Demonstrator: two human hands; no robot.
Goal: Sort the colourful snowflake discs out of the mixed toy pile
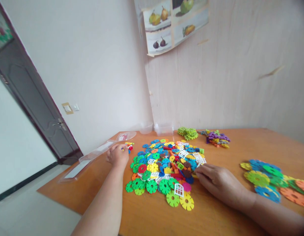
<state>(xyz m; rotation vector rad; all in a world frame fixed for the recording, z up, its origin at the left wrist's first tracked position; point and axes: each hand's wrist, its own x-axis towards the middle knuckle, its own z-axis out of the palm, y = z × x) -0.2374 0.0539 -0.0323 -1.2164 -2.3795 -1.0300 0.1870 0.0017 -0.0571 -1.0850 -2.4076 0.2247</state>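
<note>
A heap of colourful plastic pieces lies mid-table, mostly notched flower discs (164, 186) with small bricks (174, 167) and white lattice windows (179, 190) among them. Left of the heap, my left hand (117, 155) is closed, its fingertips turned away from me. Right beside it lies a small group of red, blue and yellow bricks (130, 148); what the fingers pinch is hidden. My right hand (219, 184) rests at the heap's right edge, fingers pressed together near a white window (200, 158). Anything between those fingertips cannot be made out.
Clear plastic containers (164, 129) stand at the back, and transparent lids (78, 168) lie along the left edge. Green pieces (187, 133) and a purple-topped stack (218, 137) sit at the back right. More discs (257, 178) are piled at the far right.
</note>
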